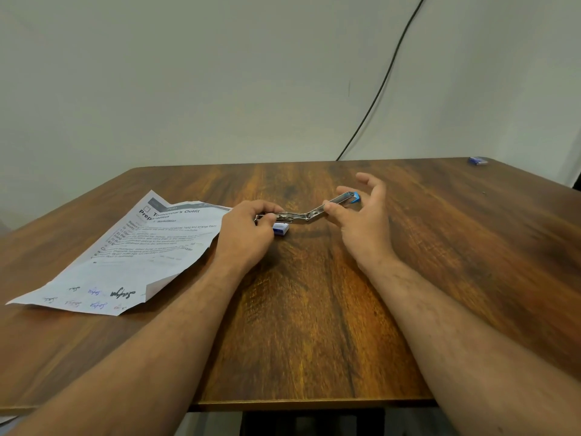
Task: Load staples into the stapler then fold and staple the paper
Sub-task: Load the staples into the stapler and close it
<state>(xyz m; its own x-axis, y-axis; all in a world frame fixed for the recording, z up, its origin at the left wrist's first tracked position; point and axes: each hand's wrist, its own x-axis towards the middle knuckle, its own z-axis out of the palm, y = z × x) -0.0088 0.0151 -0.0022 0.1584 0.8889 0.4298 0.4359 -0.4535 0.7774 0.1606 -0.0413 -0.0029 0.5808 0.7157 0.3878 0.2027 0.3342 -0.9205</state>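
A metal stapler (303,215) with a blue end cap lies swung wide apart in the middle of the wooden table (314,325). My left hand (248,234) grips its left end, fingers curled over the base. My right hand (361,215) pinches the raised top arm between thumb and forefinger, the other fingers spread. A small blue and white staple box (280,229) sits on the table just under the stapler, beside my left hand. A crumpled printed paper (125,256) with signatures at its near edge lies flat to the left.
A second small blue box (478,160) rests at the table's far right corner. A black cable (380,86) runs down the wall behind the table. The table's near edge lies just under my forearms.
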